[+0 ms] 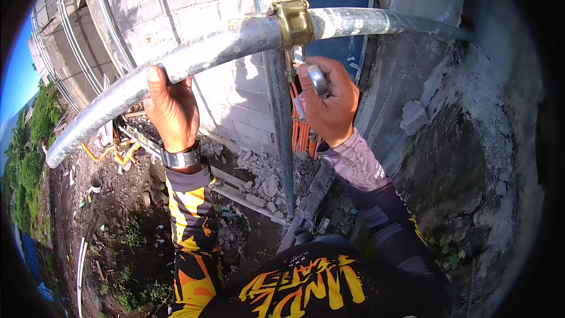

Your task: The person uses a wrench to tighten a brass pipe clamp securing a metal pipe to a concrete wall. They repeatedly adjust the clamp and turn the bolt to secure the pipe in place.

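A long galvanized scaffold tube (220,47) crosses in front of me, joined to an upright steel tube (276,118) by a brass-coloured scaffold clamp (295,23). My left hand (172,112) is closed round the long tube from below, left of the clamp; its thumb lies on the near side and the fingers are partly hidden behind. Just below and right of the clamp, my right hand (334,100) is closed on a shiny metal wrench (318,80) with a rounded end. Most of the wrench is hidden by the fingers. The clamp's bolt (289,65) points down beside this hand.
Orange straps or cords (302,132) hang behind the upright. A grey block wall (235,91) stands behind, with a rough concrete wall (424,65) at right. Rubble (268,185) and planks (241,197) lie below. More steel tubes (76,41) rise at far left, near greenery (29,159).
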{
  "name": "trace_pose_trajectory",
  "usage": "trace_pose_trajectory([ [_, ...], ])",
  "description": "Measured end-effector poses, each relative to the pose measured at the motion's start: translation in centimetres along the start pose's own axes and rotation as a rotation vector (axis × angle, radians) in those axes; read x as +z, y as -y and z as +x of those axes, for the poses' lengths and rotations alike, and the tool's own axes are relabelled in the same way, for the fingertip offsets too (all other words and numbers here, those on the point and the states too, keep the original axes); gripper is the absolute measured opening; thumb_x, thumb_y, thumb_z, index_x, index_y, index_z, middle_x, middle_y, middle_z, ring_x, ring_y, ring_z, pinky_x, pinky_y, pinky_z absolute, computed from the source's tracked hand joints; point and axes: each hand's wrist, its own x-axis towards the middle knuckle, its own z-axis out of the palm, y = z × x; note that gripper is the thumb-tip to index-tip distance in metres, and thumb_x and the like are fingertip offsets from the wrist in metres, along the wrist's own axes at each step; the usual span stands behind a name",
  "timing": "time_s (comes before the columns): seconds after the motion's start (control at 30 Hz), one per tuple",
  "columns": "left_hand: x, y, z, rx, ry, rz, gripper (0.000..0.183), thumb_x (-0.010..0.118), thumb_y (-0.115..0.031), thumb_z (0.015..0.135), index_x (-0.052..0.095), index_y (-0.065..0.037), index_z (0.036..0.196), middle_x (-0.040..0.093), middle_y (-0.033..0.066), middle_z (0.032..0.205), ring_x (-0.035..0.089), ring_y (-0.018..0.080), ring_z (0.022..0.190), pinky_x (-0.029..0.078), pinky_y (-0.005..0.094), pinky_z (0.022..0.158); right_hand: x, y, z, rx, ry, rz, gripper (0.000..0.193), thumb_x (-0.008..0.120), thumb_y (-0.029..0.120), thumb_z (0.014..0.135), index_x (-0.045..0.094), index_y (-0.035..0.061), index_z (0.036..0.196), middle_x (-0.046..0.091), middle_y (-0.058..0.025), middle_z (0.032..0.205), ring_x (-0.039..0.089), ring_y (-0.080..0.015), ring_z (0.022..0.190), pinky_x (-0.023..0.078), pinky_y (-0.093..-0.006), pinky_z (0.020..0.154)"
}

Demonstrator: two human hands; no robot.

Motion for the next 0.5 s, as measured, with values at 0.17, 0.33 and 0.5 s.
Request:
trace_pose_trajectory([
  [0.17,-0.3,-0.1,0.0,-0.014,-0.010,0.001,0.048,0.071,-0.037,0.091,0.057,-0.003,0.122,0.061,0.0123,0.127,0.057,0.0261,0.120,0.041,0.0485,0.109,0.7,-2.4,-1.6,0.699,-0.088,0.534,0.023,0.051,0.022,0.104,0.061,0.0009,0.107,0.061,-0.0042,0.082,0.048,-0.0081,0.057,0.035,-0.0220,0.047],
  [0.33,-0.2,-0.2,-0.2,-0.001,-0.037,0.013,0.061,0.074,-0.039,0.087,0.051,-0.001,0.129,0.056,0.0138,0.132,0.053,0.0277,0.125,0.039,0.0485,0.112,1.2,-6.2,3.8,1.105,-0.059,1.220,0.019,0.051,0.011,0.100,0.062,-0.0021,0.107,0.062,-0.0115,0.084,0.048,-0.0117,0.053,0.032,-0.0210,0.043],
  [0.5,-0.2,-0.4,-0.2,-0.017,-0.118,0.007,0.058,0.074,-0.040,0.087,0.054,-0.004,0.127,0.060,0.0110,0.127,0.056,0.0257,0.119,0.043,0.0464,0.107,2.4,-8.0,6.1,0.824,0.152,1.181,0.023,0.055,-0.007,0.079,0.062,-0.0023,0.101,0.058,-0.0092,0.071,0.046,-0.0103,0.052,0.030,-0.0212,0.042],
])
